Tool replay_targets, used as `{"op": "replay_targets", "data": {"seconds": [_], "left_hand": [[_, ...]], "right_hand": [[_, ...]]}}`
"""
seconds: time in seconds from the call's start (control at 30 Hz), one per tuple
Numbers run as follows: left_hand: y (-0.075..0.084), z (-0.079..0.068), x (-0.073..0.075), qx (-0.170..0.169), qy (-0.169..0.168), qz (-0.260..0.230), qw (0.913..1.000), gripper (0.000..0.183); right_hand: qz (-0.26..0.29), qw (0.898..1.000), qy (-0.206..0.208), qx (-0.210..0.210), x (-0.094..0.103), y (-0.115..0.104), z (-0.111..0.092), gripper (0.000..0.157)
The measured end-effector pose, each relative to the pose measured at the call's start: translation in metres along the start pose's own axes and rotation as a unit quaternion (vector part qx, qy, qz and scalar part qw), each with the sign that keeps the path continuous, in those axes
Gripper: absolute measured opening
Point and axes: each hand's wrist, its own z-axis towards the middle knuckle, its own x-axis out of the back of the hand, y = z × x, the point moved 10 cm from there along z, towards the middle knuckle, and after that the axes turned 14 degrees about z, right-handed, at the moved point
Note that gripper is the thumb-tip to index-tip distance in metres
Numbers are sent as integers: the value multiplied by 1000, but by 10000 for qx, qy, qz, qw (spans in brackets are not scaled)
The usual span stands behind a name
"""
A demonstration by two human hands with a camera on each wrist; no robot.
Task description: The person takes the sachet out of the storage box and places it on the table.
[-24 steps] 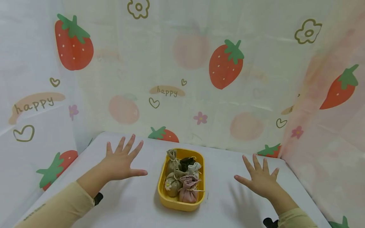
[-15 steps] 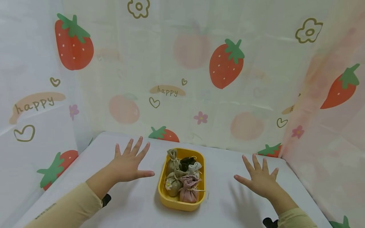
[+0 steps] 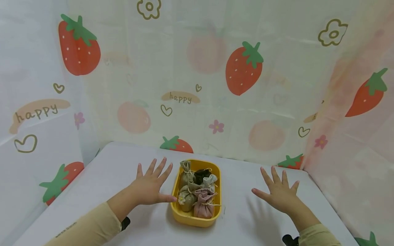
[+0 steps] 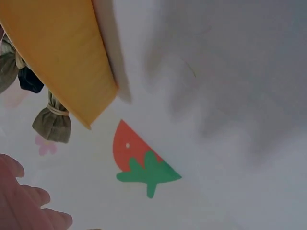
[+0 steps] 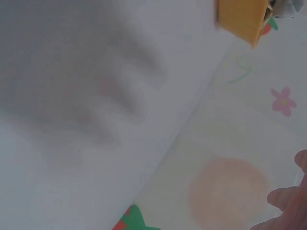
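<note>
white table; left hand and right hand spread, the left perhaps touching the yellow tray; likely reaching, gripping pouches needs curling

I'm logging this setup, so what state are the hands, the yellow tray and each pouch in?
Left hand: fingers spread, holding nothing.
Right hand: fingers spread, holding nothing.
Yellow tray: upright, uncovered, loaded.
Back green pouch: tied at the neck.
Flowered green pouch: neck gathered.
Pink pouch: tied at the neck.
Pale pouch: neck gathered.
Black pouch: closure unclear.
</note>
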Motion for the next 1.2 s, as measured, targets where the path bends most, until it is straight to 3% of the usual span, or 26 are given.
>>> {"op": "replay_targets", "data": {"seconds": [0.43, 0.73, 1.2], "left_hand": [[24, 8, -33, -189, -270, -210, 9992, 112], [33, 9, -43, -225, -530, -248, 9980, 114], [42, 8, -50, -275, -639, -325, 9970, 116]], "right_hand": [[65, 10000, -68, 2, -6, 1, 2, 92], [117, 9999, -109, 32, -7, -1, 2, 89], [125, 9998, -88, 82, -10, 1, 3, 90]]}}
